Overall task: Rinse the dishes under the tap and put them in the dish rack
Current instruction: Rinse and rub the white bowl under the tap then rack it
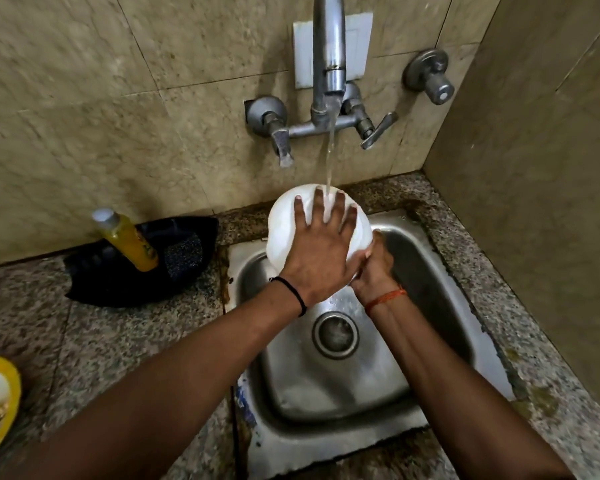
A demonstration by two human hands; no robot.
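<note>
White plate [284, 220] tilted under tap [329, 64] stream over sink [430, 271], my left hand [321, 258] flat on its face, right hand [374, 268] pinching the rim; wet, slippery, breakable, so grip edges.

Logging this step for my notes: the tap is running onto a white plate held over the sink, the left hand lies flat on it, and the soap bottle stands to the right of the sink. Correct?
Not quite. In the head view the soap bottle stands to the left of the sink, not the right. The rest holds: the tap runs onto the white plate, with the left hand flat on it.
</note>
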